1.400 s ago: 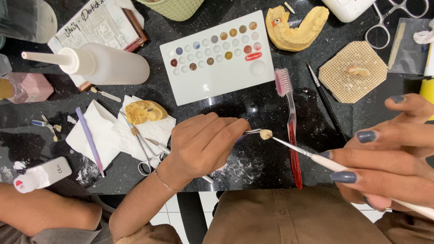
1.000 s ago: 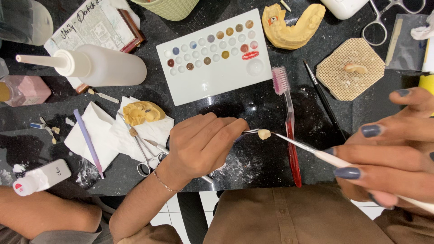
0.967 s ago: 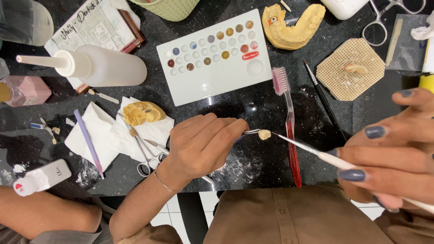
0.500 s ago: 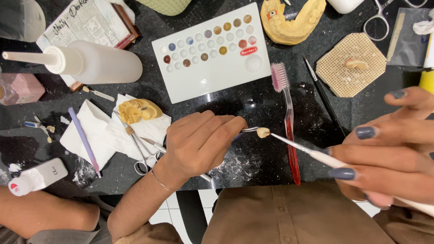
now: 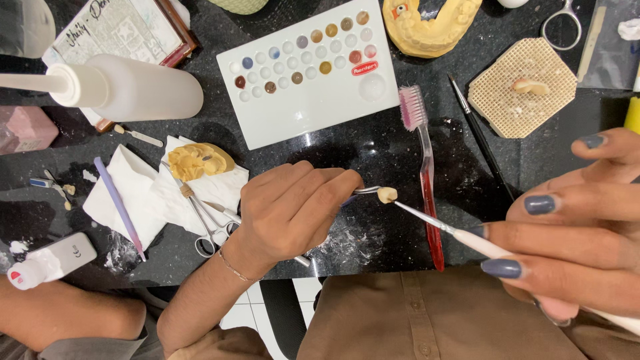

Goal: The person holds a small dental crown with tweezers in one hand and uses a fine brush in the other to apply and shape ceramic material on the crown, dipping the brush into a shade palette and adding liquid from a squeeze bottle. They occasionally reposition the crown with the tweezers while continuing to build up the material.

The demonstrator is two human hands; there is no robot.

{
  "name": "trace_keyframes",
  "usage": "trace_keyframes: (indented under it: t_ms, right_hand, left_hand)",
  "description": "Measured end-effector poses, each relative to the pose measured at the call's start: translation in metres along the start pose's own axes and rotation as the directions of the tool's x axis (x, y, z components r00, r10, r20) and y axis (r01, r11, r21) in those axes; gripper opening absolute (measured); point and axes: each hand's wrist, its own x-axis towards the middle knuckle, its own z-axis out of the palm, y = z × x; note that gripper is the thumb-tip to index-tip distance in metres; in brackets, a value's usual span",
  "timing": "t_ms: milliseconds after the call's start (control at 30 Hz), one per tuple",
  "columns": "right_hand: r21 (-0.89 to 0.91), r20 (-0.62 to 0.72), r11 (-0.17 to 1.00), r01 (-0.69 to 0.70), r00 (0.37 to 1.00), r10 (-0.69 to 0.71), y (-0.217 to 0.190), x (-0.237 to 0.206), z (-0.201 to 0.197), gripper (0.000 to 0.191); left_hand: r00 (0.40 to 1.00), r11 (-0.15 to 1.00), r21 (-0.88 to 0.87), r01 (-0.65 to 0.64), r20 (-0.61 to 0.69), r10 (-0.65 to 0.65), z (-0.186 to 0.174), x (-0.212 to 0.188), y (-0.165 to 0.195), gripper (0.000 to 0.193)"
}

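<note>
Far left: a white squeeze bottle [image 5: 127, 87] lies on its side at the upper left of the black bench [image 5: 373, 157]; a small white dropper bottle [image 5: 47, 259] lies at the lower left edge.
Left of centre: white tissues [image 5: 143, 193] carry a yellow dental cast [image 5: 197, 160], with a lilac stick [image 5: 120, 208] and steel forceps [image 5: 203, 220] lying across them.
Left hand [image 5: 290, 207]: mid-frame, its grip closed around a metal holder [image 5: 367, 190] whose tip sticks out to the right.
Tooth crown [image 5: 387, 195]: small and cream, on the holder's tip, just above the bench at centre frame.
Upper centre: a white shade palette [image 5: 313, 107] with rows of coloured wells.
Right of centre: a pink-bristled toothbrush [image 5: 427, 180] lies lengthwise, a thin black brush [image 5: 481, 147] beside it.
Upper right: a honeycomb firing tray [image 5: 520, 90], a second yellow cast [image 5: 430, 27] above it.
Right hand [image 5: 573, 233]: lower right, grey-painted nails, grip pinched on a white-handled brush [image 5: 467, 237] whose tip touches the crown.
</note>
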Motion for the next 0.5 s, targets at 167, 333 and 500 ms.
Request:
trace_keyframes:
  t_ms: [167,333,500]
  right_hand:
    - [-0.006,-0.027,1.000,0.011,1.000,-0.011,0.002,0.001,0.004,0.034]
    - [-0.008,-0.073,0.999,0.042,0.996,-0.043,0.007,0.031,0.012,0.035]
    - [0.039,0.181,0.998,-0.055,0.982,0.047,0.007,0.042,0.001,0.035]
  left_hand:
    - [1.000,1.000,0.001,0.002,-0.009,-0.002,0.001,0.001,0.001,0.018]
    - [1.000,1.000,-0.002,0.000,-0.005,0.000,0.000,0.000,0.001,0.019]
    - [1.000,1.000,0.001,-0.004,-0.001,0.004,0.000,0.000,0.000,0.019]
